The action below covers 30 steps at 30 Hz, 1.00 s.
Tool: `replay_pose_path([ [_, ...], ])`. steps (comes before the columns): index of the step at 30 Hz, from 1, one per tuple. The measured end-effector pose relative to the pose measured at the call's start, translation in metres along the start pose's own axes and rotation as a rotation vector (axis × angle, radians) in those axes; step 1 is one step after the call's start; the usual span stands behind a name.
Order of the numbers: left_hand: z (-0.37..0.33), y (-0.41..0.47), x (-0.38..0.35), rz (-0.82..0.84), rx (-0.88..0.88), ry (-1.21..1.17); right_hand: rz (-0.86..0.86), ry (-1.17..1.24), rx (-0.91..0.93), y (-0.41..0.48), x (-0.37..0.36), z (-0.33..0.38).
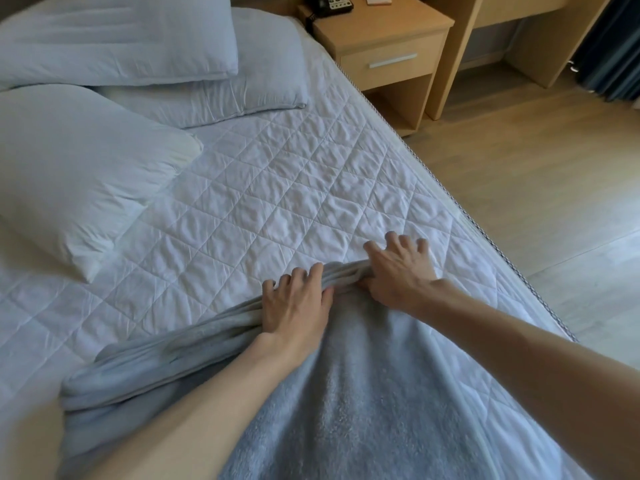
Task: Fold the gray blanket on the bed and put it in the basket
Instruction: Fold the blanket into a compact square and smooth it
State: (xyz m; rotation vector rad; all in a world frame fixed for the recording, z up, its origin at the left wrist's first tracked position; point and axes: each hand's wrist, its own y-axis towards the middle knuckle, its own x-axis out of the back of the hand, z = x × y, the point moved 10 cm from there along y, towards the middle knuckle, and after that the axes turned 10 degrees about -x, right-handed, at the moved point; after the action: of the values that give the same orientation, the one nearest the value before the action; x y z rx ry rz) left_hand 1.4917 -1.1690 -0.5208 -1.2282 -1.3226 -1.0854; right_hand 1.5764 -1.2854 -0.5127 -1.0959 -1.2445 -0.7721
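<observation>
The gray blanket [363, 393], soft and fluffy, lies on the near part of the bed [259, 202], over a white cover quilted in diamond shapes. Its far edge is gathered into a thick rolled fold. The left hand [294, 306] and right hand [398, 271] are close together, both with bent fingers over this fold and the thumbs tucked against it; three puffy white pillows [69, 174] lie beyond.

The gray blanket [346, 410] is running off the bottom edge, and the top edge is cutting the telephone [329, 3] short.
</observation>
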Motion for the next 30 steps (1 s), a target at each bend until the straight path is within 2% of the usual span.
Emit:
replay_pose_path([
  [2, 0.001, 0.002, 0.007, -0.120, -0.055, 0.007, -0.151, 0.075, 0.166, -0.015, 0.012, 0.026],
  [4, 0.003, 0.004, 0.005, -0.138, -0.113, 0.037, -0.178, 0.055, 0.313, -0.029, 0.005, 0.044],
  [5, 0.004, 0.003, 0.006, -0.149, -0.137, 0.044, -0.165, 0.027, 0.329, -0.030, -0.002, 0.045],
  [8, 0.005, -0.013, 0.024, -0.270, -0.203, 0.076, -0.088, -0.020, 0.106, -0.020, -0.016, 0.021],
  [10, 0.012, -0.033, 0.025, -0.263, -0.204, 0.101, -0.088, -0.016, -0.015, -0.021, -0.012, 0.017],
  [11, 0.020, -0.044, 0.022, -0.219, -0.169, 0.109, -0.090, 0.001, 0.001, -0.026, -0.010, 0.027],
  [16, 0.082, -0.092, 0.009, -0.117, 0.087, 0.098, -0.113, 0.131, 0.352, -0.082, -0.009, 0.119],
  [24, 0.152, -0.143, 0.022, -0.156, 0.269, 0.120, -0.186, 0.154, 0.426, -0.120, -0.016, 0.208],
  [30, 0.209, -0.187, 0.031, -0.176, 0.360, 0.155, -0.161, 0.090, 0.570, -0.138, -0.022, 0.267],
])
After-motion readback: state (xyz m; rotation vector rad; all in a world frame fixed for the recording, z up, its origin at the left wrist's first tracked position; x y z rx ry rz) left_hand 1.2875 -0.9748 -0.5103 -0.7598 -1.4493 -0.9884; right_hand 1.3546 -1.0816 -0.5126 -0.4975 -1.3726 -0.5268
